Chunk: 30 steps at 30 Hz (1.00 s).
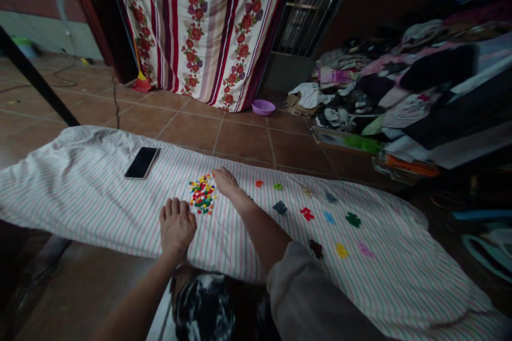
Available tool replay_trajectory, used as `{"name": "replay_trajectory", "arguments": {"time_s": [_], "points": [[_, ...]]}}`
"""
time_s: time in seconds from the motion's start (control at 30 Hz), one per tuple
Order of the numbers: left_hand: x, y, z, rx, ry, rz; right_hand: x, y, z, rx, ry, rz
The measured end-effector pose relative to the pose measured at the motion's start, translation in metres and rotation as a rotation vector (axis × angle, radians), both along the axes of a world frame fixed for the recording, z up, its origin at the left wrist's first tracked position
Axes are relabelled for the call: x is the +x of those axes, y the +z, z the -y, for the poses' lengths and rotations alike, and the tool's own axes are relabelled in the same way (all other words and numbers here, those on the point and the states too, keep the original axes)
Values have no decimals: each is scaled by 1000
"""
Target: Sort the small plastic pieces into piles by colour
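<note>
My left hand (177,224) lies palm down on the striped cloth, fingers stretched out, just below and left of a mixed pile of small coloured pieces (202,195). The pieces are red, yellow, green, orange and white, too small to name by kind. At the pile's upper right edge is my right hand (226,181), its fingertips drawn together; anything between them is hidden. Right of this hand, small heaps are sorted by colour, among them a red heap (307,214), a dark green heap (353,219), a yellow heap (342,250) and a dark brown heap (316,248).
A phone (142,163) lies on the striped cloth (92,186) at the left. Beyond the cloth are a tiled floor, a purple basin (263,107), a floral curtain (200,26) and a broom (141,83). Clothes (392,74) are piled at the right.
</note>
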<state>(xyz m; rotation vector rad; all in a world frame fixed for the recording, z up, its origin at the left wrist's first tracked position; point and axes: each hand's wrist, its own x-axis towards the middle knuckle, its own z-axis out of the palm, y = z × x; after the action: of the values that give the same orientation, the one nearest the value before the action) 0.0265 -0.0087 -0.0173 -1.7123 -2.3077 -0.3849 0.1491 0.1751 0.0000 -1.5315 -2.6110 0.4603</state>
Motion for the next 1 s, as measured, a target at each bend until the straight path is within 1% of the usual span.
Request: {"name": "replay_trajectory", "arguments": {"time_s": [0.27,0.43,0.53,0.63,0.73,0.8,1.0], "points": [[2,0,-1,8,3,-3,-5,-1,-1,-14,-68,12],[0,-1,-1,2,-1,-13,-1,-2,-2,-3,-65,-13],[0,-2,0,1,-6,-4,4,1,-3,13,-45,-58],[0,-1,0,5,-8,8,13,9,-5,33,-24,-117],[-1,-1,1,7,-9,31,33,18,-11,78,-27,-165],[-1,0,1,6,-11,44,53,23,-17,99,-38,-190],[-1,1,2,-7,-5,46,134,42,-32,63,-148,-252]]}}
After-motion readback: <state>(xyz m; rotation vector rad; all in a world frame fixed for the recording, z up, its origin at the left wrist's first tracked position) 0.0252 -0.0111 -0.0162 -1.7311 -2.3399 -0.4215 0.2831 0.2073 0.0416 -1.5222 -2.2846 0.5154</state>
